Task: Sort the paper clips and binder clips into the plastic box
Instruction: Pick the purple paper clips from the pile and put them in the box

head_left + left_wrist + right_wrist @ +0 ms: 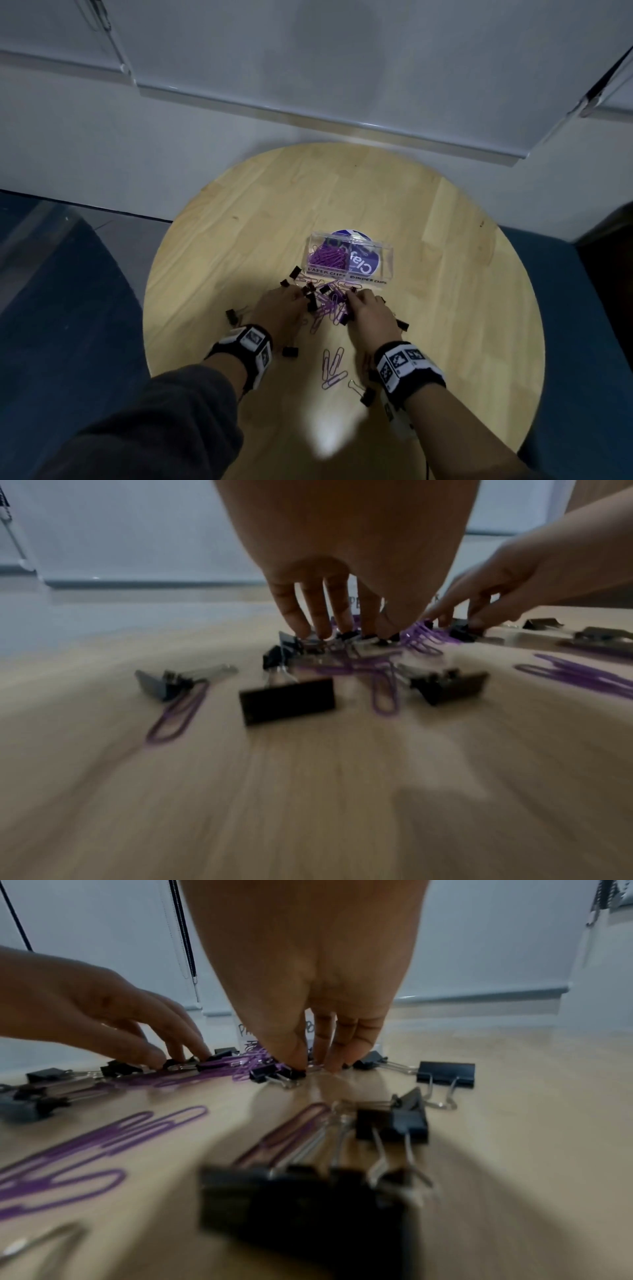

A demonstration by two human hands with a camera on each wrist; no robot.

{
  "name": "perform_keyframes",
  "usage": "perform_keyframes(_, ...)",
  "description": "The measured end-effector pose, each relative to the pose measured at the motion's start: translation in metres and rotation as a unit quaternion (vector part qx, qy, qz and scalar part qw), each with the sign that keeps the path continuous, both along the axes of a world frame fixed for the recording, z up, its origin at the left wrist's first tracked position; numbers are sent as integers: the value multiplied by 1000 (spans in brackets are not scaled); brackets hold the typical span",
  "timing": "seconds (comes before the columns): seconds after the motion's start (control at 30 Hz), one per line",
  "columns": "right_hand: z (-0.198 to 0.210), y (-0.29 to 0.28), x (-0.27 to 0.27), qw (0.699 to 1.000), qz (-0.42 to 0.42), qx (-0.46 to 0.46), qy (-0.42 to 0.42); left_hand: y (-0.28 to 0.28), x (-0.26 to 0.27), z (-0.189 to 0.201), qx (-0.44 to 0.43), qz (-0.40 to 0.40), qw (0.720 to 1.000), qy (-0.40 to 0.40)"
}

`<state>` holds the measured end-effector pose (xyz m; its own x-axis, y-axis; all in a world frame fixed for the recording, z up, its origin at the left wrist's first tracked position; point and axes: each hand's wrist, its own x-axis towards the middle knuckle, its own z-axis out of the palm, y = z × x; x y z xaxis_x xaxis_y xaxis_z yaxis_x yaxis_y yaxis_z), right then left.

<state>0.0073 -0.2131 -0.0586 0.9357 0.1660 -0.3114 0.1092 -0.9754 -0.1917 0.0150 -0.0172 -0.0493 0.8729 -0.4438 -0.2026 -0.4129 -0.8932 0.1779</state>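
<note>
I am working through the mixed heap of purple wire paper clips (pixel 329 306) and small black binder clips (pixel 287 700) near the middle of the round wooden table (pixel 445 240), just in front of the clear plastic two-compartment box (pixel 352 258). My left hand (pixel 282 308) has straight, spread fingers (pixel 291 607) touching the heap; my right hand (pixel 368 310) points fingertips (pixel 334 1064) down onto clips, though I cannot tell if it pinches one. I judge the next move calls for separating one kind and carrying it to its labelled compartment.

The setting appears to be an office or meeting room. A round wooden bench (pixel 428 212) stands against white roller blinds (pixel 308 61). Blue upholstered seating (pixel 582 325) flanks it.
</note>
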Motion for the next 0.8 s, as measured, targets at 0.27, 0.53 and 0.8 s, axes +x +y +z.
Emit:
perform_keyframes(0.27, 4, 0, -11, 998, 28, -5, -58, 4, -27, -6, -24, 28, 998, 56)
perform_keyframes(0.53, 3, 16, 23, 996, 86, -22, -6, -8, 12, 0, 71, -4, 997, 29)
perform_keyframes(0.8, 2, 11, 20, 999, 10, 41, -22, -5, 33, -3, 104, 0, 995, -11)
